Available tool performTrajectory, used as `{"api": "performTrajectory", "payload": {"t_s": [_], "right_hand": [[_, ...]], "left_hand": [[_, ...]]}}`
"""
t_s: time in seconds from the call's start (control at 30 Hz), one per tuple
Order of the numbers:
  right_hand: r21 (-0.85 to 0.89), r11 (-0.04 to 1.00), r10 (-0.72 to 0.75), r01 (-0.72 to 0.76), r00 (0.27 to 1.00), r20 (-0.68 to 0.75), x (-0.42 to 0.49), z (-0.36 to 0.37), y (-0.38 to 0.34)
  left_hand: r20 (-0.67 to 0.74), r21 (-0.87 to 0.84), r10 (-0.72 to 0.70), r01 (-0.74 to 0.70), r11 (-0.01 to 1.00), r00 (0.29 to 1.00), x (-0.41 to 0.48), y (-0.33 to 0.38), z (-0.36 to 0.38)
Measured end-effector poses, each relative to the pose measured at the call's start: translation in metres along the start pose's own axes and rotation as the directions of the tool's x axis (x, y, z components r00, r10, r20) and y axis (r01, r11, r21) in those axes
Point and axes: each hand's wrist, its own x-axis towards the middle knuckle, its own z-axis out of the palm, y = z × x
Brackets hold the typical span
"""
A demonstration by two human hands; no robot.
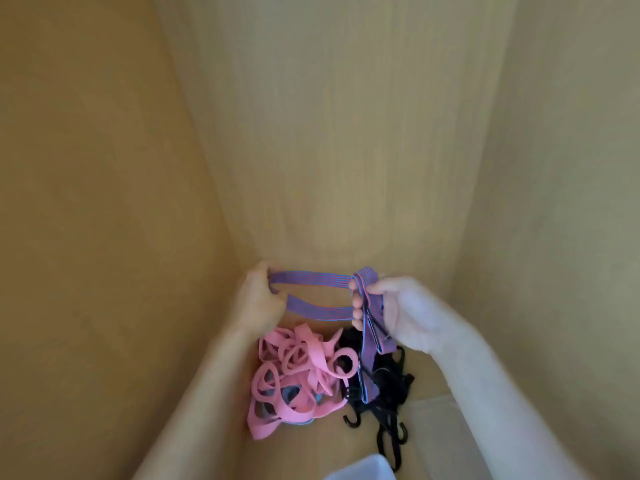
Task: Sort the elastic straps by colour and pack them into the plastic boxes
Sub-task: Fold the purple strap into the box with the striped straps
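Stretching a purple strap (311,278) between them, both hands are working over the wooden surface (311,168): the left hand (258,301) is curling its fingers round the strap's left end, while the right hand (401,311) is pinching the strap's folded coils between thumb and fingertips, the tail hanging down. Pink straps (294,368) are lying heaped just nearer than the hands, touching black hooked straps (388,396) on their right, and a plastic box (360,467) is showing at the near edge.

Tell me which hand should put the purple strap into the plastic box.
Probably the right hand: it grips the purple strap folded in a bundle, nearer the plastic box. The left hand holds only one loop end.
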Motion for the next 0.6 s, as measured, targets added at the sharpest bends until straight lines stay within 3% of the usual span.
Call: {"api": "performTrajectory", "payload": {"t_s": [0.07,0.13,0.2,0.23,0.27,0.33,0.47,0.6], "right_hand": [[-0.004,0.999,-0.035,0.035,0.999,0.008,0.002,0.006,-0.001],[0.007,0.998,-0.062,0.062,0.998,0.002,0.007,0.012,0.000],[0.012,0.995,-0.094,0.094,0.995,-0.036,0.012,0.015,0.005],[0.005,0.993,-0.117,0.117,0.991,-0.062,0.013,0.015,0.007],[-0.002,0.990,-0.142,0.142,0.986,-0.083,0.013,0.015,0.009],[0.011,0.983,-0.179,0.182,0.977,-0.113,0.013,0.015,0.012],[0.107,0.956,-0.246,0.272,0.947,-0.205,0.007,0.012,0.010],[0.032,0.933,-0.331,0.359,0.888,-0.320,-0.002,-0.002,0.005]], "left_hand": [[0.056,0.005,-0.035,0.035,0.999,0.998,-0.017,-0.005,0.013],[0.077,-0.208,-0.071,0.086,0.974,0.994,-0.040,-0.004,0.024],[0.231,-0.545,-0.141,0.248,0.801,0.963,-0.068,0.003,0.032],[0.333,-0.636,-0.149,0.339,0.693,0.931,-0.081,0.007,0.035],[0.423,-0.666,-0.135,0.409,0.623,0.896,-0.091,0.010,0.040],[0.492,-0.647,-0.088,0.431,0.629,0.866,-0.107,0.020,0.044],[0.424,-0.687,-0.014,0.332,0.646,0.906,-0.110,0.043,0.054],[0.323,-0.723,-0.069,0.294,0.625,0.944,-0.098,0.053,0.050]]}}
